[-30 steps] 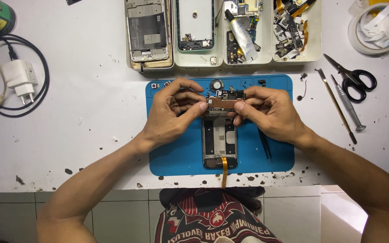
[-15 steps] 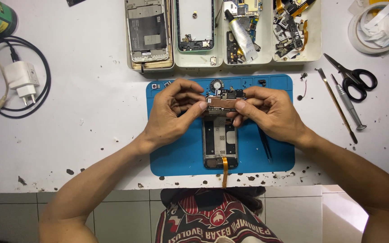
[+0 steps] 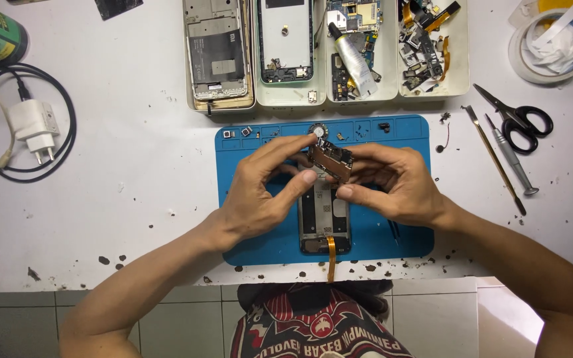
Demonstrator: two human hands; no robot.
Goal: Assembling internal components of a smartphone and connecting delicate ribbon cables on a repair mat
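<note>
Both hands meet over a blue work mat (image 3: 406, 232) on a white table. My left hand (image 3: 260, 192) and my right hand (image 3: 392, 182) pinch a small brown circuit board (image 3: 331, 159) between fingertips, tilted and lifted just above an opened phone frame (image 3: 325, 222). The frame lies flat on the mat with an orange flex cable (image 3: 331, 255) hanging off its near end. Small screws and parts (image 3: 247, 132) lie along the mat's far edge.
White trays (image 3: 462, 79) at the back hold phone shells, boards, a glue tube and loose parts. Scissors (image 3: 522, 119), a screwdriver (image 3: 512, 156) and a thin pry tool (image 3: 492, 156) lie right of the mat. A white charger (image 3: 33, 129) with black cable sits left; a tape roll (image 3: 552, 43) far right.
The circuit board has been lifted and tilted up off the phone frame, held between both hands' fingertips; the hands have barely shifted otherwise.
</note>
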